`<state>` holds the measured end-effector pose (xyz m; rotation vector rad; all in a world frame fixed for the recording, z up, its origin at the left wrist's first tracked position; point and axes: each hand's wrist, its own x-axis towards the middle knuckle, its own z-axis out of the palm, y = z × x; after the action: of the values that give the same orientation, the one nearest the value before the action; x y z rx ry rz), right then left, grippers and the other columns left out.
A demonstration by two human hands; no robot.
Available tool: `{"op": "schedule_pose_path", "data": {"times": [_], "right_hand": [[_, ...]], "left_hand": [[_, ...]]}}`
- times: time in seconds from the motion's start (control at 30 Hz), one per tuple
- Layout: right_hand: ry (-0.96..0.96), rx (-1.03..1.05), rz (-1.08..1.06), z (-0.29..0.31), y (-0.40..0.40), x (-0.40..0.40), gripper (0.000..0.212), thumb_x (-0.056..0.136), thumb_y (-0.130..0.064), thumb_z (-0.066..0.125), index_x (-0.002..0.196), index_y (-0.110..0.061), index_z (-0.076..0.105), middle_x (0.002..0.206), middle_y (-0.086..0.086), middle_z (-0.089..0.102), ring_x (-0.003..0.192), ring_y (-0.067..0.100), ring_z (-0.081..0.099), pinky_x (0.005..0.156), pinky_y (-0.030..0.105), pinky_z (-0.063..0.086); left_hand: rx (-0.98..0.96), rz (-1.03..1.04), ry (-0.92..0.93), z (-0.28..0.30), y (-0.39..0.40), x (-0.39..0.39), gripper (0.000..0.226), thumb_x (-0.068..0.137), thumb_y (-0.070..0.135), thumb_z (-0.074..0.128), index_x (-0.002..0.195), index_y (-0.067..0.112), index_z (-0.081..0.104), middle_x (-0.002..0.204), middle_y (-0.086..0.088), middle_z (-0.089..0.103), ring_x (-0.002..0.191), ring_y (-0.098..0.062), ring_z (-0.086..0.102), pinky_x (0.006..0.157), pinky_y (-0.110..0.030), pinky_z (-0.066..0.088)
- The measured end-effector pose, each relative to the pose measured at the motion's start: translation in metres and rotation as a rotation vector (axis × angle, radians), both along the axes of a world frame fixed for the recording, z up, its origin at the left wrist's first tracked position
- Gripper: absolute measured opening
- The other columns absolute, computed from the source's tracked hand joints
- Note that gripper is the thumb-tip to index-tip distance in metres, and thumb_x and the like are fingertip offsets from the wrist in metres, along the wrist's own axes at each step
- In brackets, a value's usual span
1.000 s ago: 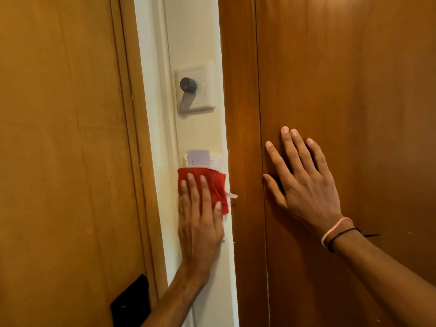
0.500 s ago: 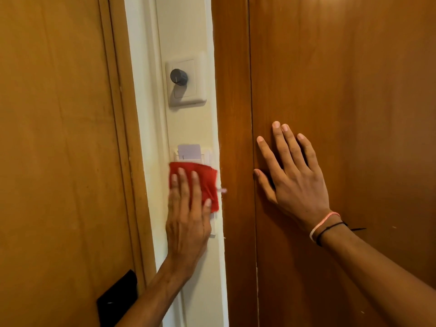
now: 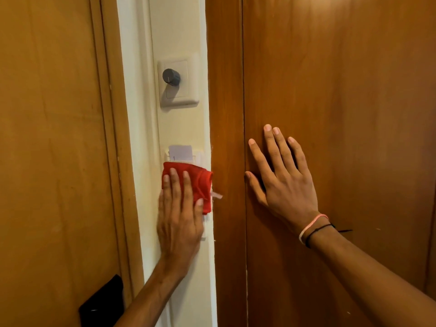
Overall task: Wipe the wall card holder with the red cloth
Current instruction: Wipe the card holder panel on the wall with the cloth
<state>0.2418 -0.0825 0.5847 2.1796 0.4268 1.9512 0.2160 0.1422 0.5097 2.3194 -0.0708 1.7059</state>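
Note:
A white wall card holder [image 3: 198, 156] sits on the narrow cream wall strip, with a white card [image 3: 180, 152] standing in its top slot. My left hand [image 3: 179, 218] presses a folded red cloth [image 3: 200, 182] flat against the holder's front, fingers pointing up; the cloth hides most of the holder's face. Only the holder's top edge and a bit of its lower right corner show. My right hand [image 3: 283, 180] rests flat with spread fingers on the wooden panel to the right, holding nothing.
A white switch plate with a dark round knob [image 3: 171, 77] is mounted above the holder. A wooden door [image 3: 52, 149] with a black lock plate [image 3: 103, 300] stands at the left. Brown wooden panelling [image 3: 342, 90] fills the right side.
The left hand and the red cloth have shifted slightly left across the holder. The right hand stays pressed on the panel. The view itself has drifted a little.

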Motion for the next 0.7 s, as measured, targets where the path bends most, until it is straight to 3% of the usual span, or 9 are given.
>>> {"op": "schedule_pose_path", "data": {"times": [0.1, 0.23, 0.37, 0.47, 0.7], "right_hand": [[0.002, -0.001, -0.003, 0.0, 0.001, 0.0, 0.068, 0.107, -0.053, 0.029, 0.165, -0.017, 0.021, 0.173, 0.019, 0.017, 0.162, 0.034, 0.016, 0.13, 0.053, 0.021], [0.0, 0.0, -0.014, 0.001, 0.001, -0.001, 0.068, 0.107, -0.053, 0.029, 0.165, -0.017, 0.022, 0.172, 0.02, 0.018, 0.161, 0.034, 0.017, 0.13, 0.053, 0.022], [-0.018, 0.002, -0.016, 0.001, 0.001, -0.002, 0.068, 0.107, -0.052, 0.032, 0.164, -0.016, 0.025, 0.172, 0.02, 0.02, 0.161, 0.034, 0.02, 0.129, 0.053, 0.024], [0.001, -0.002, -0.017, 0.003, 0.001, -0.002, 0.068, 0.107, -0.053, 0.033, 0.164, -0.017, 0.026, 0.172, 0.02, 0.021, 0.16, 0.034, 0.021, 0.129, 0.052, 0.024], [0.109, 0.052, 0.01, 0.005, 0.009, -0.019, 0.067, 0.104, -0.052, 0.038, 0.161, -0.017, 0.034, 0.17, 0.02, 0.025, 0.159, 0.036, 0.024, 0.129, 0.053, 0.025]], "left_hand": [[-0.148, 0.016, -0.01, 0.003, 0.003, 0.002, 0.064, 0.102, 0.044, 0.028, 0.155, 0.016, 0.006, 0.163, -0.015, 0.016, 0.152, -0.031, 0.01, 0.12, -0.055, 0.028], [0.057, -0.022, 0.01, -0.005, -0.009, -0.007, 0.061, 0.102, 0.042, 0.028, 0.154, 0.012, 0.016, 0.162, -0.016, 0.018, 0.153, -0.031, 0.01, 0.122, -0.053, 0.023], [-0.131, -0.198, -0.007, 0.006, -0.008, -0.021, 0.052, 0.1, 0.03, 0.03, 0.15, 0.016, 0.028, 0.159, -0.011, 0.029, 0.15, -0.027, 0.021, 0.12, -0.057, 0.025], [-0.183, -0.311, -0.054, 0.014, -0.003, -0.031, 0.048, 0.1, 0.022, 0.041, 0.146, 0.017, 0.031, 0.153, -0.009, 0.038, 0.145, -0.026, 0.031, 0.113, -0.06, 0.037], [-0.28, -0.324, -0.116, 0.032, 0.005, -0.043, 0.044, 0.092, 0.017, 0.062, 0.134, 0.009, 0.056, 0.138, -0.013, 0.059, 0.126, -0.031, 0.058, 0.103, -0.05, 0.05]]}}
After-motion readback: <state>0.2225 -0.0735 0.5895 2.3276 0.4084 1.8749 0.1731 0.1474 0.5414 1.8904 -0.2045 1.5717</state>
